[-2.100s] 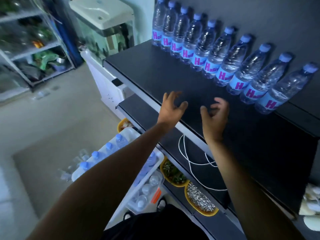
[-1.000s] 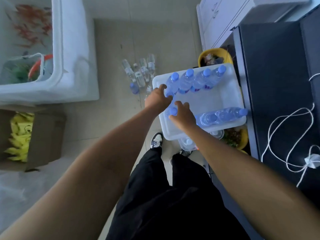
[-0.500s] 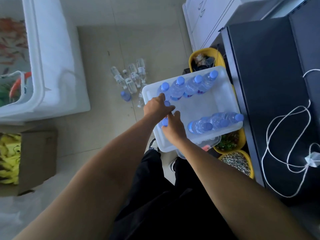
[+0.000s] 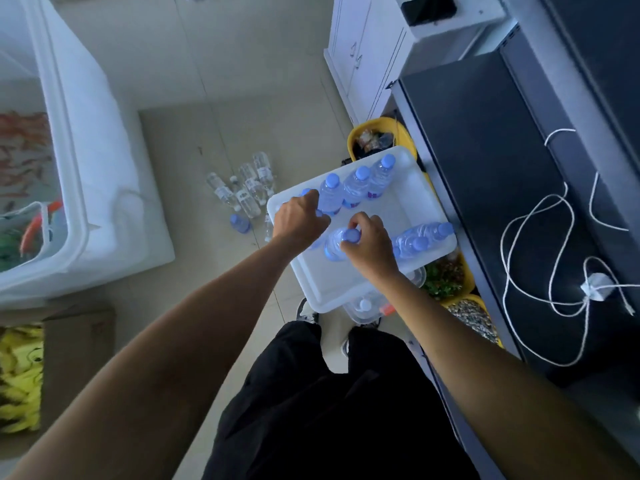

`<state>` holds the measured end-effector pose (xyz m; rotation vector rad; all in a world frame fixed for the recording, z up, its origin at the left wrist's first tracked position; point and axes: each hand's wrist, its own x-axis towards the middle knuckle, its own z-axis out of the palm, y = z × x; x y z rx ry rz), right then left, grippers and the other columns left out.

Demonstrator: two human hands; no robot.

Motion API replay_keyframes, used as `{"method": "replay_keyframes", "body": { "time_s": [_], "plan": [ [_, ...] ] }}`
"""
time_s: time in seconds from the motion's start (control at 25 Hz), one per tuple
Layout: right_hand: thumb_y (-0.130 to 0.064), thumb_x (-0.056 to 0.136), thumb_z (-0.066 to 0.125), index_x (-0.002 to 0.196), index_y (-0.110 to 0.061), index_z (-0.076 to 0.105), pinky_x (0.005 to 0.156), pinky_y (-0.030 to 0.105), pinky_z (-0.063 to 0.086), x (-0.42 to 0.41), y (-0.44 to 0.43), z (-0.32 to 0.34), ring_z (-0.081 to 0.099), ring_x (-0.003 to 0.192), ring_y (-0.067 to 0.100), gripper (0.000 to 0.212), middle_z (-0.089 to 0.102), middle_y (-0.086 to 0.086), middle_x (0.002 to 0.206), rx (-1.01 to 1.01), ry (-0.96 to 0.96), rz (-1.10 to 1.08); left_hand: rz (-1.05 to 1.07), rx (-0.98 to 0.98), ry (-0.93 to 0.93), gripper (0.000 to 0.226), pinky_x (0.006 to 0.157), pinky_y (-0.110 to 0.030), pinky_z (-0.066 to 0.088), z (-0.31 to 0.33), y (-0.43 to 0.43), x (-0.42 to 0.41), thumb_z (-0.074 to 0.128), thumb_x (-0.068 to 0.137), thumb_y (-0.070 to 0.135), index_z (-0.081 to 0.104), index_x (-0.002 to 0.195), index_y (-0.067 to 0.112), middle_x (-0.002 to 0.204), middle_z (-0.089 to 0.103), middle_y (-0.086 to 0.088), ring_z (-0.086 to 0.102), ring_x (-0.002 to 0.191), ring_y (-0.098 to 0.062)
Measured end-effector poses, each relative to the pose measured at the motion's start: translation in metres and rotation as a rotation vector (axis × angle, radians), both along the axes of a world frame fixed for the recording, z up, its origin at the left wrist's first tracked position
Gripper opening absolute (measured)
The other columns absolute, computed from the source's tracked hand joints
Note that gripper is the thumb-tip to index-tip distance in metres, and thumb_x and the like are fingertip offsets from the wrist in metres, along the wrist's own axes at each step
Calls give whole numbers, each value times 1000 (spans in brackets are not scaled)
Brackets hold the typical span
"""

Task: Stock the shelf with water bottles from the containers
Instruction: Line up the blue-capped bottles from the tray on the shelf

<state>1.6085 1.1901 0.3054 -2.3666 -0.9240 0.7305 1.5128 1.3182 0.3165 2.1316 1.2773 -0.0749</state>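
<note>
A white plastic bin (image 4: 412,202) stands on the floor beside the dark shelf (image 4: 485,174). Blue-capped water bottles (image 4: 356,185) stand along its far wall, and more bottles (image 4: 420,237) stand by its right wall. My right hand (image 4: 369,249) grips the neck of one water bottle (image 4: 334,249) just under its cap. My left hand (image 4: 299,221) is curled over another bottle at the bin's left end; that bottle is almost wholly hidden by the hand.
Several small clear bottles (image 4: 246,192) stand on the floor left of the bin. Yellow bowls (image 4: 374,136) and a second clear container (image 4: 367,308) sit under the bin and shelf edge. A white cord (image 4: 540,258) lies on the shelf. A white tank (image 4: 86,168) is at left.
My view dropped from the upper shelf to the floor bin. Both hands went into the bin and closed on bottles; the right hand's bottle has since come up slightly.
</note>
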Motion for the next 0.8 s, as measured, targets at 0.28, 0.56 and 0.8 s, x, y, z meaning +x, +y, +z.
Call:
{"method": "replay_keyframes", "body": {
  "time_s": [0.28, 0.56, 0.8],
  "plan": [
    [-16, 76, 74, 90, -9, 58, 65, 33, 39, 63, -37, 111, 54, 75, 23, 23, 60, 8, 88, 257, -29, -212, -105, 94, -191, 17, 59, -29, 33, 112, -11, 43, 68, 77, 30, 59, 85, 17, 73, 57, -4, 55, 74, -36],
    [-27, 70, 77, 86, -19, 65, 55, 22, 40, 137, -109, 257, 49, 58, 6, 21, 59, -10, 68, 407, -131, -401, -314, 278, -543, 24, 61, -26, 34, 241, -35, 123, 74, 73, 39, 67, 87, 20, 65, 52, 5, 55, 73, -27],
    [-42, 65, 75, 70, -20, 63, 48, 25, 30, 203, -198, 359, 37, 42, 2, 26, 50, -12, 50, 521, -245, -517, -494, 325, -821, 28, 57, -21, 35, 347, -87, 208, 65, 67, 41, 70, 82, 18, 60, 50, 10, 47, 61, -11]
  ]
}}
